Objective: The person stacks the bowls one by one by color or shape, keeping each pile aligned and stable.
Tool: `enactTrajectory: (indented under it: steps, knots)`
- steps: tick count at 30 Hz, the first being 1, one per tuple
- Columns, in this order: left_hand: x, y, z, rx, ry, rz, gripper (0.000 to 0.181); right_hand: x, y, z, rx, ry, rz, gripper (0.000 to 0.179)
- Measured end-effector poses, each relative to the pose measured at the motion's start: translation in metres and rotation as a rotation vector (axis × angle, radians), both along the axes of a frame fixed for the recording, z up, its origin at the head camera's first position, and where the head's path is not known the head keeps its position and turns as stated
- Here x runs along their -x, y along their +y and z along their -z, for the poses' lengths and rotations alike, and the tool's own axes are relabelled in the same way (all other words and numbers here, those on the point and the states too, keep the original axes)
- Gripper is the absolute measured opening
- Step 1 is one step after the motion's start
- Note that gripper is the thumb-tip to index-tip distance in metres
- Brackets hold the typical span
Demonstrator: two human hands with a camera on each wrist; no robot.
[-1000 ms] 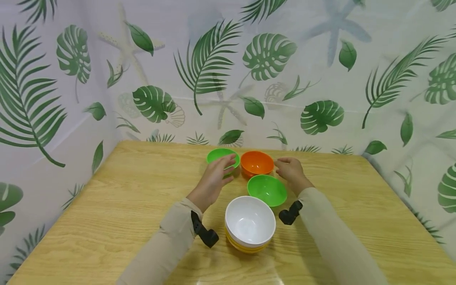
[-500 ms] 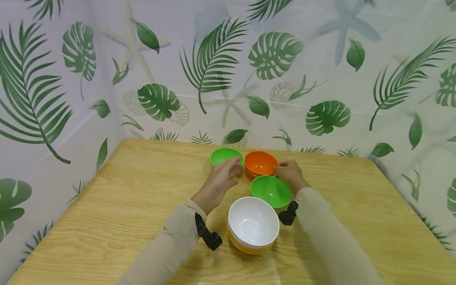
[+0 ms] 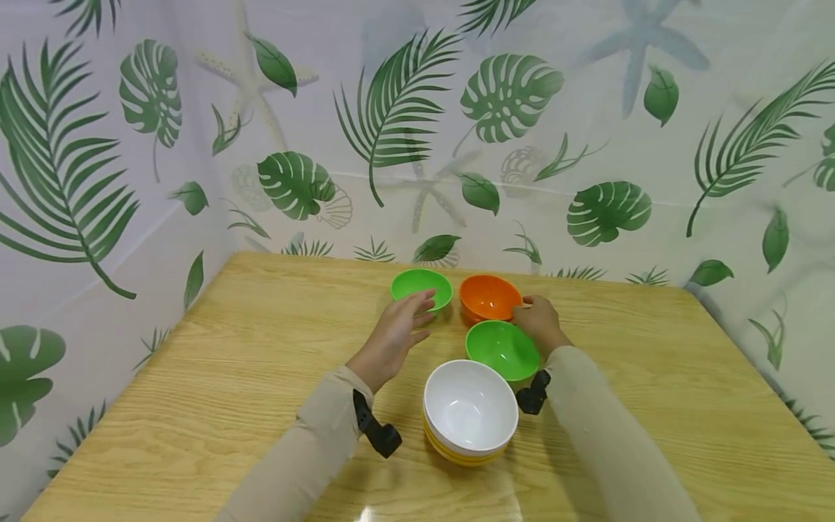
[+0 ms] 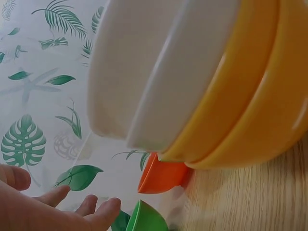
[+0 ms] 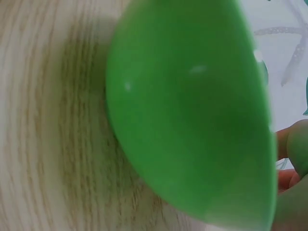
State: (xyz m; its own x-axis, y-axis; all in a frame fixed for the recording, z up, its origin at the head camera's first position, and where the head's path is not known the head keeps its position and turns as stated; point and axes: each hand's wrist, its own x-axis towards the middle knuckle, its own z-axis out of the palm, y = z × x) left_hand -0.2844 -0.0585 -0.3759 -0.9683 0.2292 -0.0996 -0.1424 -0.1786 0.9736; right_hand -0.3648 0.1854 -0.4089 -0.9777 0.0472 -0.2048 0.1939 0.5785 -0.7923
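In the head view my right hand [image 3: 538, 321] pinches the right rim of an orange bowl [image 3: 491, 298] at the back of the table. A green bowl [image 3: 502, 350] sits just in front of it, and fills most of the right wrist view as a green wall [image 5: 187, 110]. My left hand [image 3: 394, 335] is held with its fingers spread, in front of a farther green bowl [image 3: 421, 283] and partly covering it. Nothing is in that hand. Nearest me stands a stack of bowls, a white bowl [image 3: 470, 406] on top and yellow bowls [image 4: 240, 96] beneath.
All the bowls stand on a wood-grain table [image 3: 261, 362]. A leaf-patterned white curtain [image 3: 391, 145] hangs behind the table and along its sides. A black wrist camera [image 3: 378, 428] is strapped to the left sleeve.
My right hand has closed on the orange bowl's rim, and the orange bowl has shifted slightly right, away from the far green bowl. The left hand stays nearly in place. The view has turned a little.
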Motion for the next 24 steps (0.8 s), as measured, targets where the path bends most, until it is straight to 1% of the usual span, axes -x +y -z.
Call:
enactTrajectory:
  steps: [6, 8, 10, 14, 17, 21, 24]
  knots:
    - [0.000, -0.004, 0.002, 0.017, -0.008, -0.023, 0.048, 0.000, 0.006, 0.000, -0.022, 0.037, -0.005, 0.051]
    - [0.001, -0.005, 0.003, 0.019, -0.009, -0.028, 0.048, -0.001, 0.008, 0.000, -0.009, 0.031, 0.003, 0.051]
    - [0.001, -0.006, 0.004, 0.020, -0.010, -0.029, 0.048, -0.002, 0.010, 0.001, 0.019, 0.025, 0.027, 0.052]
    - [0.000, -0.005, 0.006, 0.027, -0.010, -0.031, 0.049, -0.007, 0.011, 0.003, 0.063, 0.043, 0.103, 0.055]
    - [-0.001, -0.006, 0.006, 0.034, -0.007, -0.032, 0.049, -0.010, 0.011, 0.001, 0.054, 0.086, 0.147, 0.056]
    - [-0.001, -0.007, 0.005, 0.039, -0.002, -0.032, 0.048, -0.012, 0.012, -0.001, 0.063, 0.159, 0.186, 0.054]
    - [-0.001, -0.007, 0.005, 0.034, -0.004, -0.034, 0.048, -0.012, 0.014, -0.002, 0.065, 0.214, 0.197, 0.053]
